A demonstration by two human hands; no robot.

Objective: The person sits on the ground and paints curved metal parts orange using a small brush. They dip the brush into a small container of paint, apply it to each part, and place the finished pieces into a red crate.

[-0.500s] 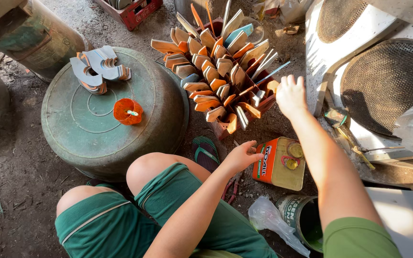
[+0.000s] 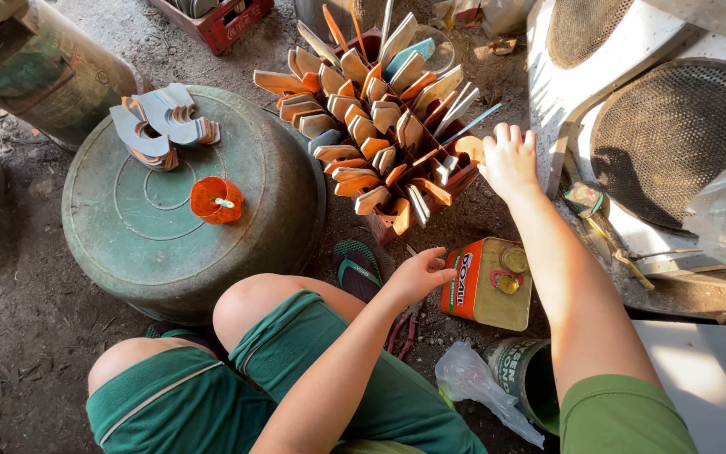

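A crowded cluster of flat wooden pieces [image 2: 376, 126], standing on end in a reddish crate on the dirt floor, is being reached into by the right hand [image 2: 510, 160]. Its fingers are being held loosely spread over the cluster's right edge, touching the outermost orange-tinted pieces; whether one is actually being pinched cannot be told, as the fingertips are being hidden by the hand itself. For this step to go well, a single piece is best gripped near its top and drawn straight upward, so that the tightly packed neighbours are not tipped or dragged along. The right arm is being stretched forward almost straight, palm down. The left hand [image 2: 418, 276] is being kept low beside the knee, fingers lightly curled and empty, just next to a rectangular orange tin [image 2: 485, 290]. A small orange spool [image 2: 216, 200] and a stack of cut curved pieces [image 2: 161, 124] are lying on the overturned green basin [image 2: 153, 244].
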